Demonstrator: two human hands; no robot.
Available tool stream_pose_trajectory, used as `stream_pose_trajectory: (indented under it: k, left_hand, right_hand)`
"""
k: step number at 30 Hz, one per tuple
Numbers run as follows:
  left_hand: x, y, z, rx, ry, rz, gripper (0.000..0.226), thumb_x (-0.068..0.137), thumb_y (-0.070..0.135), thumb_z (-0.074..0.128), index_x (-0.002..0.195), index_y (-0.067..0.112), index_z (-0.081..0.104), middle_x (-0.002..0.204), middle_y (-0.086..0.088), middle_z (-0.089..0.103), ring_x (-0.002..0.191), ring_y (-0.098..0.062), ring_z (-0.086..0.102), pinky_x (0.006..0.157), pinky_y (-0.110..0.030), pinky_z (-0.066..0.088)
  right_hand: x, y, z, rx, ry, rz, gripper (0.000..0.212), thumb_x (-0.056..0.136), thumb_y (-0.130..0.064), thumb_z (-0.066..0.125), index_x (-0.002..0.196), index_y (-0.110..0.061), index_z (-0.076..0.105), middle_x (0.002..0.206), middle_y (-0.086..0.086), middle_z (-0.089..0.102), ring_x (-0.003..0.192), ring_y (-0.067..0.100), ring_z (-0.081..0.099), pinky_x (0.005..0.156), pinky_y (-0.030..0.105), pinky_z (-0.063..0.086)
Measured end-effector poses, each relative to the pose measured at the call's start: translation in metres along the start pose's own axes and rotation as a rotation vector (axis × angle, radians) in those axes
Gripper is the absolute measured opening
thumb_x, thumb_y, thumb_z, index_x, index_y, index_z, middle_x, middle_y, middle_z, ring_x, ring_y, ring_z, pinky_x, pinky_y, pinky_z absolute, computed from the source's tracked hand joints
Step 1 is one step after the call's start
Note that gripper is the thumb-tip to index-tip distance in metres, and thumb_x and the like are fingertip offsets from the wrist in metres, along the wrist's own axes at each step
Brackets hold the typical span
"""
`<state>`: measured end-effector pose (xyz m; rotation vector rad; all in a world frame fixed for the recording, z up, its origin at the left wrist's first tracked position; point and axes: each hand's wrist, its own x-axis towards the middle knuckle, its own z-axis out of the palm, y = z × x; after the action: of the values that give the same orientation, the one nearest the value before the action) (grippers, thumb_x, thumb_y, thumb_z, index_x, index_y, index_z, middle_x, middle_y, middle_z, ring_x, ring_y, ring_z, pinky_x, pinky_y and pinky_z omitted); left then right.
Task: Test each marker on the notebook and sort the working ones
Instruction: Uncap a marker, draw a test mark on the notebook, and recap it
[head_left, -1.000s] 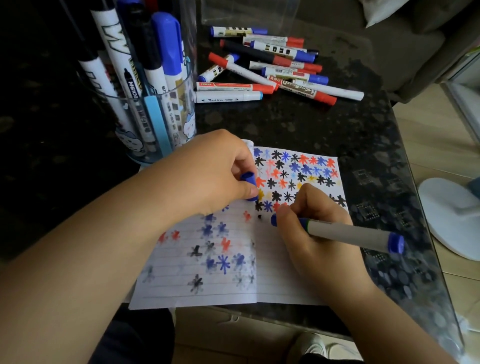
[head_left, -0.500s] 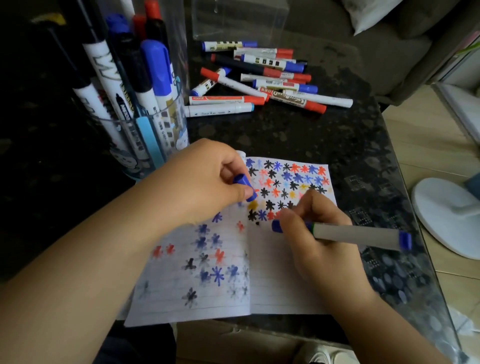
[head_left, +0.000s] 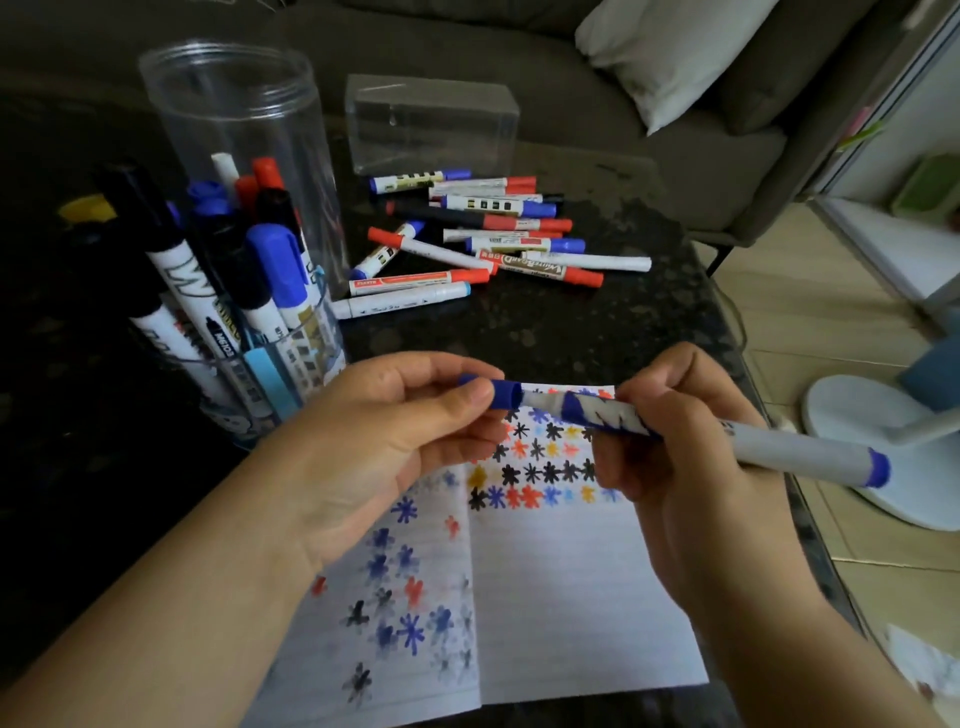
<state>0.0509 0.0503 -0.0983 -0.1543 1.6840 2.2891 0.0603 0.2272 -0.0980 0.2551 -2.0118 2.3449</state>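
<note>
An open lined notebook (head_left: 550, 597) lies on the dark table, covered in blue, red, black and yellow star marks. Above it my right hand (head_left: 691, 467) grips a white marker with blue print (head_left: 789, 449). My left hand (head_left: 384, 441) pinches its blue cap (head_left: 501, 393), which sits over the marker's tip. A clear round jar (head_left: 244, 130) at the left holds several markers upright. A loose pile of markers (head_left: 483, 234) lies further back on the table.
A clear empty rectangular box (head_left: 431, 122) stands behind the pile. A grey sofa with a white cushion (head_left: 670, 47) is at the back. A white round fan base (head_left: 883, 447) stands on the floor past the table's right edge.
My right hand lifted the marker off the page. My left hand brought the blue cap up onto the marker's tip. The camera tilted up, showing the jar's top and the box.
</note>
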Motion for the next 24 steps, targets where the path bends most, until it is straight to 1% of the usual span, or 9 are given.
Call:
stream_pose_trajectory:
  k: [4,9,11,12,14,16,18,21,24]
  left_hand:
    - [-0.003,0.0,0.004,0.109,-0.1,0.006,0.023,0.065,0.014,0.063,0.086,0.009,0.072,0.073,-0.009,0.071,0.065,-0.015,0.068,0.059,-0.02,0.054]
    - [-0.007,-0.004,0.007,0.714,-0.235,0.149,0.028,0.074,0.043,0.05,0.088,0.023,0.066,0.07,0.006,0.068,0.062,-0.007,0.063,0.062,-0.029,0.054]
    - [-0.01,-0.007,0.011,0.804,-0.239,0.197,0.03,0.077,0.049,0.045,0.084,0.026,0.064,0.067,0.011,0.064,0.057,-0.001,0.057,0.058,-0.024,0.049]
    - [-0.01,-0.009,0.012,0.817,-0.229,0.224,0.033,0.081,0.051,0.044,0.083,0.025,0.064,0.066,0.01,0.064,0.055,-0.004,0.055,0.056,-0.026,0.046]
    - [-0.011,-0.011,0.014,0.831,-0.211,0.26,0.034,0.088,0.052,0.046,0.082,0.024,0.064,0.067,0.002,0.064,0.056,-0.019,0.055,0.054,-0.035,0.044]
    - [-0.012,-0.013,0.015,0.849,-0.207,0.27,0.026,0.084,0.047,0.048,0.083,0.026,0.063,0.069,-0.004,0.063,0.06,-0.026,0.057,0.056,-0.039,0.045]
    - [-0.012,-0.014,0.017,0.861,-0.204,0.272,0.024,0.089,0.044,0.049,0.083,0.026,0.064,0.071,0.002,0.065,0.063,-0.021,0.06,0.058,-0.037,0.047]
    - [-0.007,-0.012,0.02,0.908,-0.18,0.273,0.018,0.092,0.037,0.048,0.088,0.028,0.063,0.074,0.012,0.065,0.064,-0.005,0.06,0.057,-0.022,0.048]
    - [-0.003,-0.005,0.023,1.039,-0.1,0.324,0.012,0.092,0.038,0.048,0.099,0.037,0.058,0.084,0.014,0.06,0.078,0.0,0.056,0.063,-0.015,0.044]
  right_hand:
    - [-0.001,-0.001,-0.001,-0.037,-0.017,0.021,0.018,0.078,-0.015,0.051,0.061,-0.019,0.047,0.046,0.003,0.05,0.042,0.012,0.044,0.042,0.02,0.032]
    - [0.003,-0.002,-0.006,-0.059,-0.042,0.056,0.026,0.08,-0.015,0.052,0.056,-0.015,0.043,0.045,0.001,0.043,0.038,0.011,0.041,0.039,0.018,0.031]
    - [0.004,0.0,-0.005,-0.033,0.003,0.075,0.029,0.079,-0.015,0.051,0.052,-0.017,0.038,0.049,0.005,0.031,0.042,0.011,0.033,0.041,0.021,0.027]
    - [0.003,0.001,-0.005,-0.009,0.026,0.085,0.03,0.078,-0.015,0.05,0.052,-0.017,0.036,0.052,0.008,0.026,0.044,0.012,0.029,0.043,0.025,0.024]
    - [0.0,0.003,-0.002,-0.007,0.045,0.09,0.029,0.077,-0.014,0.049,0.052,-0.019,0.035,0.053,0.009,0.025,0.045,0.013,0.027,0.043,0.029,0.023]
    - [-0.003,0.004,-0.001,-0.002,0.049,0.098,0.029,0.076,-0.013,0.047,0.051,-0.019,0.035,0.05,0.005,0.027,0.044,0.013,0.026,0.043,0.031,0.021]
    - [-0.002,0.004,-0.003,-0.013,0.061,0.107,0.028,0.076,-0.014,0.047,0.052,-0.017,0.033,0.05,0.006,0.027,0.045,0.013,0.026,0.043,0.029,0.022]
    - [0.001,0.003,-0.006,-0.048,0.073,0.094,0.029,0.079,-0.016,0.05,0.057,-0.011,0.031,0.053,0.008,0.025,0.044,0.012,0.029,0.041,0.023,0.027]
    - [0.002,-0.005,-0.007,-0.152,0.073,0.082,0.033,0.091,-0.02,0.057,0.063,-0.01,0.042,0.05,0.0,0.043,0.044,0.009,0.041,0.044,0.02,0.035]
